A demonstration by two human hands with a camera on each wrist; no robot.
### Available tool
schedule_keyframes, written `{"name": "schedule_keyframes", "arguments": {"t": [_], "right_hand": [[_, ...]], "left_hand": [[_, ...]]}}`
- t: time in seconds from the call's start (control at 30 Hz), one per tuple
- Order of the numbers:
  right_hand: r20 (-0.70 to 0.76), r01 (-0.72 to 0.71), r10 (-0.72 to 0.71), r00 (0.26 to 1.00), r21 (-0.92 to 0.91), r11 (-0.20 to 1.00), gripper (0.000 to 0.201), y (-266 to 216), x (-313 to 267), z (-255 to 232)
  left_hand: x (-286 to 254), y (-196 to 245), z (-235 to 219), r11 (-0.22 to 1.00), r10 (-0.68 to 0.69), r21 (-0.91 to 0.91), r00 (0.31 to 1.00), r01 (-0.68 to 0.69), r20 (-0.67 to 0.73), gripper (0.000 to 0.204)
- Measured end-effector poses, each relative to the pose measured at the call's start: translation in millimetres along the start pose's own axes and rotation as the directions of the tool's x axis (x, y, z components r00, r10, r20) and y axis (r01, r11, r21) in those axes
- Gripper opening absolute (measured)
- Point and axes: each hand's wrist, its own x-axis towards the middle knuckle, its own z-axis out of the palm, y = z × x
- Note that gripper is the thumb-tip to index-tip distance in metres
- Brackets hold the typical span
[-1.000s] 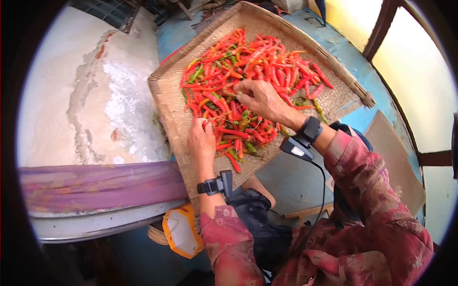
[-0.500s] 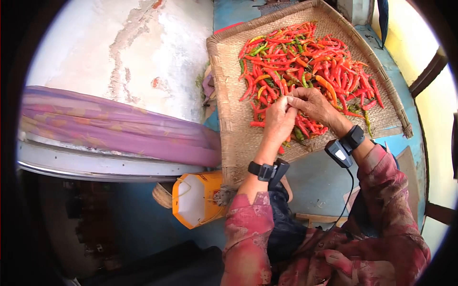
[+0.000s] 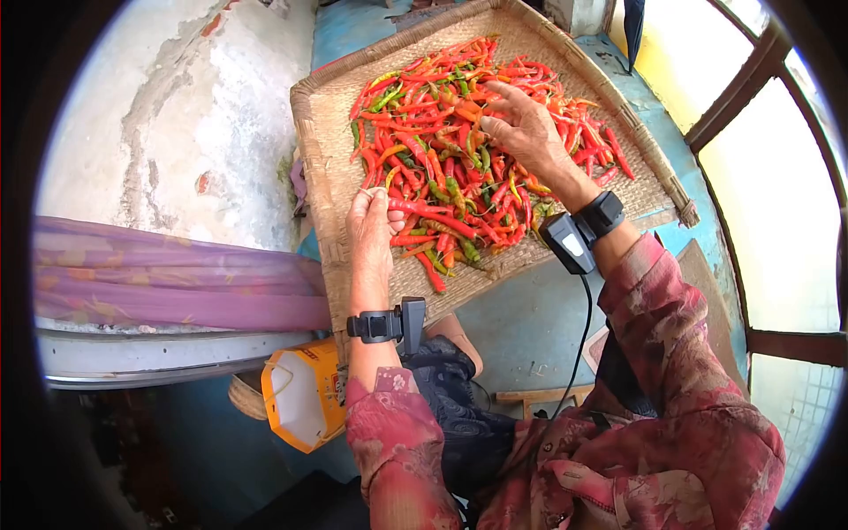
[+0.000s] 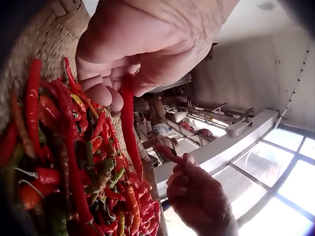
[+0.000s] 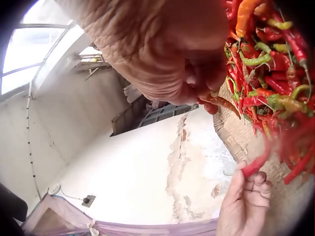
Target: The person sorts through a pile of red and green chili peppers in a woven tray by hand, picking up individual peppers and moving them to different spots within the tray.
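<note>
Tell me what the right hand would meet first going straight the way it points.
Probably the red chilies ahead of the right hand; its height is unclear, so it might pass above them to the tray's rim.

Plaster wall point(image 3: 252, 106) on the left — rough patched strip, bit of red brick showing. Purple cloth point(image 3: 177, 278) spread along its near edge. Orange-yellow container point(image 3: 305, 397) below that, white inside, round tan basket point(image 3: 248, 397) beside it. Blue floor point(image 3: 521, 331). Right side — bright window point(image 3: 764, 212), brown frame.
</note>
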Motion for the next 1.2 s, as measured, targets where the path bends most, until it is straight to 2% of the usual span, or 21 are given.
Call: {"name": "schedule_keyframes", "arguments": {"t": [0.03, 0.1, 0.17, 0.23, 0.33, 0.37, 0.43, 0.5, 0.53, 0.57, 0.6, 0.63, 0.67, 0.7, 0.77, 0.83, 0.9, 1.03, 1.1, 1.13, 1.2], "right_hand": [[-0.004, -0.005, 0.004, 1.0, -0.004, 1.0, 0.036, 2, -3, 0], [0.062, 0.189, -0.179, 0.982, -0.251, 0.949, 0.041, 8, -14, 6], [0.501, 0.227, -0.091, 0.861, -0.218, 0.949, 0.034, -3, -26, 14], [0.559, 0.203, -0.025, 0.829, -0.259, 0.944, 0.03, -6, -41, 25], [0.587, 0.206, 0.071, 0.807, -0.391, 0.897, 0.026, -3, -33, 17], [0.551, 0.185, 0.059, 0.833, -0.378, 0.907, 0.022, -3, -25, 11], [0.46, 0.016, 0.193, 0.867, -0.414, 0.91, 0.029, -5, -9, -4], [0.099, 0.154, -0.129, 0.987, -0.311, 0.938, 0.037, -3, -1, -12], [-0.03, 0.293, -0.403, 0.915, -0.636, 0.713, 0.041, 3, 5, -14], [-0.029, 0.293, -0.403, 0.915, -0.638, 0.712, 0.041, 9, 5, -16], [-0.021, 0.28, -0.387, 0.922, -0.654, 0.703, 0.046, 6, 4, -17], [-0.014, 0.267, -0.371, 0.929, -0.669, 0.694, 0.051, 4, 3, -17], [0.085, 0.281, -0.275, 0.958, -0.476, 0.833, 0.045, 1, -3, -16], [0.081, 0.279, -0.275, 0.958, -0.479, 0.832, 0.045, 3, -5, -14], [0.413, 0.224, -0.064, 0.909, -0.353, 0.908, 0.027, 8, -16, -9], [0.471, 0.203, -0.013, 0.882, -0.354, 0.913, 0.024, 11, -25, -1], [0.468, 0.139, 0.05, 0.883, -0.361, 0.922, 0.024, 10, -28, 6], [0.428, 0.088, 0.057, 0.902, -0.313, 0.946, 0.024, 14, -34, 12], [0.371, 0.097, 0.037, 0.928, -0.335, 0.937, 0.024, 15, -31, 9], [0.392, 0.065, 0.086, 0.916, -0.356, 0.932, 0.023, 15, -29, 7], [0.376, 0.048, 0.1, 0.921, -0.365, 0.93, 0.022, 12, -21, 3]], "left_hand": [[-2, 1, 3, 0.997, -0.014, -0.071, 1.0, 0.014, 0.009, 0.019], [-5, 0, 14, 0.996, -0.04, -0.081, 0.998, 0.044, 0.045, 0.022], [-8, 3, 29, 0.99, 0.024, -0.137, 0.977, 0.006, 0.213, 0.023], [-12, 10, 39, 0.99, 0.02, -0.138, 0.96, 0.019, 0.28, 0.026], [-12, 8, 43, 0.991, 0.053, -0.135, 0.975, -0.023, 0.217, 0.027], [-8, 5, 38, 0.991, 0.057, -0.131, 0.973, -0.028, 0.225, 0.027], [2, -8, 27, 0.964, 0.057, 0.253, 0.991, -0.086, 0.119, 0.027], [6, -20, 36, 0.957, 0.099, 0.261, 0.989, -0.125, 0.111, 0.028], [4, -22, 46, 0.86, 0.186, 0.462, 0.976, -0.217, 0.113, 0.03], [2, -25, 56, 0.712, 0.272, 0.639, 0.953, -0.292, 0.133, 0.032], [-5, -20, 67, 0.644, 0.216, 0.725, 0.967, -0.243, 0.133, 0.039], [-6, -24, 75, 0.469, 0.275, 0.842, 0.95, -0.267, 0.148, 0.037], [-6, -22, 80, 0.411, 0.285, 0.873, 0.947, -0.261, 0.148, 0.035], [-5, -23, 83, 0.352, 0.292, 0.901, 0.945, -0.253, 0.151, 0.033], [2, -22, 82, 0.543, 0.284, 0.807, 0.955, -0.233, 0.085, 0.027], [7, -23, 73, 0.779, 0.31, 0.561, 0.95, -0.28, 0.043, 0.026], [8, -22, 71, 0.899, 0.261, 0.35, 0.964, -0.264, 0.057, 0.026], [-11, -21, 77, 0.939, 0.23, 0.221, 0.958, -0.265, 0.17, 0.02], [-14, -14, 73, 0.968, 0.162, 0.135, 0.942, -0.209, 0.295, 0.021], [-15, -8, 67, 0.987, 0.035, 0.14, 0.948, -0.084, 0.317, 0.022], [1, -11, 47, 0.948, 0.127, 0.256, 0.963, -0.188, 0.24, 0.022]]}}
